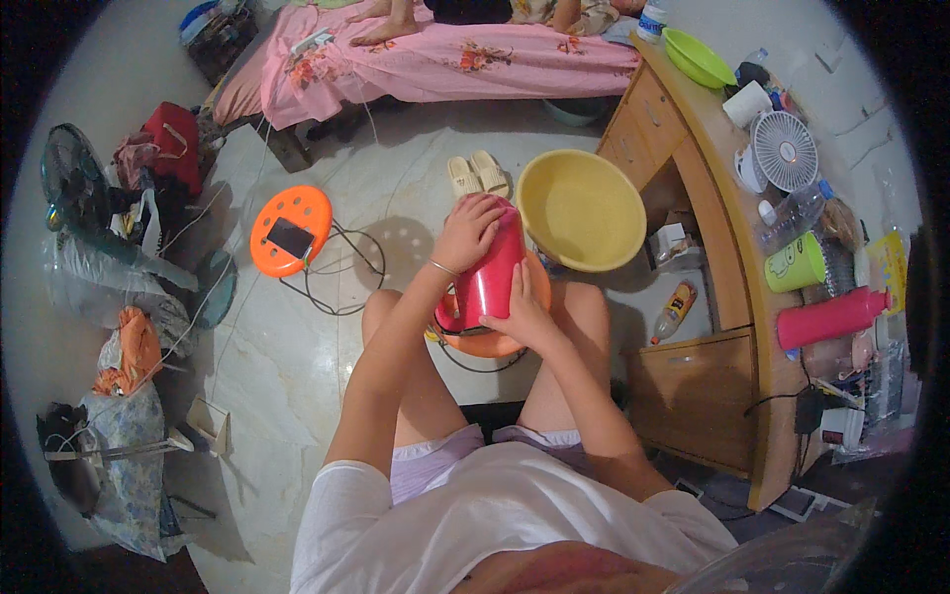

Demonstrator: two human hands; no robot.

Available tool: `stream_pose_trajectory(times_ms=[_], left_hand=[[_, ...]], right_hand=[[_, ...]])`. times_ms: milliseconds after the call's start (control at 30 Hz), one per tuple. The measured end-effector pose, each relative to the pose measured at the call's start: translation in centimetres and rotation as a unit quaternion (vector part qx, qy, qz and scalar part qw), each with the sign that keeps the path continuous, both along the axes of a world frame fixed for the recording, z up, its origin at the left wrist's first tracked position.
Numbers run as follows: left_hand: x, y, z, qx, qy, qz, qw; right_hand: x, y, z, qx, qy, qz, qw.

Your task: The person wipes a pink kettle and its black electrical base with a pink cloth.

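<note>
Between my knees is a tall glossy red jug-like vessel (pixel 490 280), tilted, with what looks like a red handle at its lower left. My left hand (pixel 473 234) is closed over its upper end, fingers curled across the top. Lower down, my right hand (pixel 525 314) grips its right side, thumb pointing up along the wall. A dark strip or cord shows by the vessel's lower end. Beneath it stands an orange round stool (pixel 487 345), mostly covered by the vessel and my hands. The vessel's exact kind cannot be made out.
A yellow basin (pixel 582 211) and beige slippers (pixel 479 175) are on the floor ahead. Left stands another orange stool (pixel 303 220) bearing a phone (pixel 290 238). A wooden desk (pixel 727 188) with a fan (pixel 784 150) lines the right. Someone's legs (pixel 394 25) rest on the pink-covered bed.
</note>
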State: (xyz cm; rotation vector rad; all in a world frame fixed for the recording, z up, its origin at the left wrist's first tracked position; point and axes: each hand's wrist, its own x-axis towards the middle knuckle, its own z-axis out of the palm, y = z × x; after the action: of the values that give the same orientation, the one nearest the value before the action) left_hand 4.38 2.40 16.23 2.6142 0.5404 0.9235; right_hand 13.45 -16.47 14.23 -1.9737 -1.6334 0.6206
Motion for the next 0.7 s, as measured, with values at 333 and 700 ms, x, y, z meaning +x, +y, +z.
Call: stream_pose_trajectory(times_ms=[333, 700], left_hand=[[-3.5, -9.2, -0.5, -0.017, 0.046, -0.059, 0.997], [1.7, 1.2, 0.5, -0.019, 0.026, 0.065, 0.997]], right_hand=[[-0.1, -0.7, -0.8, -0.031, -0.08, 0.014, 0.996], [-0.5, 0.4, 0.6, -0.021, -0.016, -0.002, 1.0]])
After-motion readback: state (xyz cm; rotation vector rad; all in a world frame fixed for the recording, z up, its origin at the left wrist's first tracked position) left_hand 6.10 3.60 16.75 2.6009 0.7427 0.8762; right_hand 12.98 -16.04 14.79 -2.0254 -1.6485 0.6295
